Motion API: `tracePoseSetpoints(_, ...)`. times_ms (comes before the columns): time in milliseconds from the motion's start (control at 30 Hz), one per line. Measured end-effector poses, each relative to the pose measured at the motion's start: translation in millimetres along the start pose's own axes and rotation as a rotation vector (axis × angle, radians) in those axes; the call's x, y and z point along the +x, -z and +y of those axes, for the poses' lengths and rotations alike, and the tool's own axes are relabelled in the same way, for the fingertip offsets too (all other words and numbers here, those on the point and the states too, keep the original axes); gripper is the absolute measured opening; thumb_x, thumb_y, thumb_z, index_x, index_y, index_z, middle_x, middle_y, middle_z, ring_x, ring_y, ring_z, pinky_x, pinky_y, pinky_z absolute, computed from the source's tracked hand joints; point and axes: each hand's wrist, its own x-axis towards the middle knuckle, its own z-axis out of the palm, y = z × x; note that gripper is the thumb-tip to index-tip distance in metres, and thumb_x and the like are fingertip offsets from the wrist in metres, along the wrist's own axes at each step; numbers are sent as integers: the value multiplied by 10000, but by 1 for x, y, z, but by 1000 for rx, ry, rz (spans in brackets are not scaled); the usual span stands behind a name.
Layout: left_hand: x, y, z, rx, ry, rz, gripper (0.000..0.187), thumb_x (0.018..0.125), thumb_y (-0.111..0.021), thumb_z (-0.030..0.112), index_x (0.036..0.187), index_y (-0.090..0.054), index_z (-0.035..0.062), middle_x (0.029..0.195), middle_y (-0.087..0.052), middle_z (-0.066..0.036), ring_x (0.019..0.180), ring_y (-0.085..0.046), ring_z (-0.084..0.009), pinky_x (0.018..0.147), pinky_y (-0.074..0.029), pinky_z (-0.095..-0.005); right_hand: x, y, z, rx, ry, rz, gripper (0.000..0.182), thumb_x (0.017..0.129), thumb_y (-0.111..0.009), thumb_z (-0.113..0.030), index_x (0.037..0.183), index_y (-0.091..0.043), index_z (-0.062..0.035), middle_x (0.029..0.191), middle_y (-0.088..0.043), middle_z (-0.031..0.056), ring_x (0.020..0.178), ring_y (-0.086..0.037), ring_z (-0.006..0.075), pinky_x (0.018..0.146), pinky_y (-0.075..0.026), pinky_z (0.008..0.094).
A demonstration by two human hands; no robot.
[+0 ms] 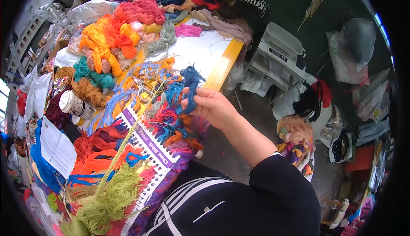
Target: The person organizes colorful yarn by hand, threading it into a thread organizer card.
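My right hand (211,106) reaches in from the right, its fingers closed around a small hank of dark blue thread (191,82). One end of the hank sticks up above the fingers and the other hangs below. Under and beside the hand lies a tangle of blue, red and orange threads (171,114). A pair of scissors (149,91) rests among the loose threads to the left. Closer to my body is a white card with a purple band and notched edges (147,141), with a bundle of lime-green thread (113,197) beside it. My left hand is out of view.
Orange yarn (102,37) and other hanks crowd the yellow-edged table (224,63). A patterned paper cup (77,104) leans among them, near a printed sheet (57,146). To the right stand a grey plastic unit (277,50) and several bags on the floor.
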Motion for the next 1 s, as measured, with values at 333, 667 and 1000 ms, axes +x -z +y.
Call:
tracePoseSetpoints(333, -9, 8, -3, 47, 45, -84, 620, 791, -636, 372, 1312, -443, 97, 1301, -492, -113, 1222, -431, -311, 1053, -289, -496, -12, -24, 6, -106, -32, 56, 336, 909, -473, -92, 1240, -506, -42, 1108, -628, 89, 982, -601, 147, 858, -453, 293)
tracePoseSetpoints(667, -9, 31, -14, 28, 96, -124, 674, 816, -586, 427, 1356, -395, 71, 1373, -424, -125, 1282, -363, -327, 1077, -235, -502, -12, -17, 14, -64, -63, 94, 323, 899, -476, -93, 1211, -522, -22, 1126, -627, 109, 989, -607, 161, 872, -454, 306)
tracePoseSetpoints(1000, -9, 19, -8, 43, 87, -152, 664, 828, -582, 426, 1374, -371, 112, 1378, -420, -108, 1283, -363, -322, 1078, -236, -503, -13, -19, 20, 37, -119, 106, 339, 893, -500, -89, 1222, -510, -7, 1134, -622, 89, 1010, -601, 164, 900, -448, 312)
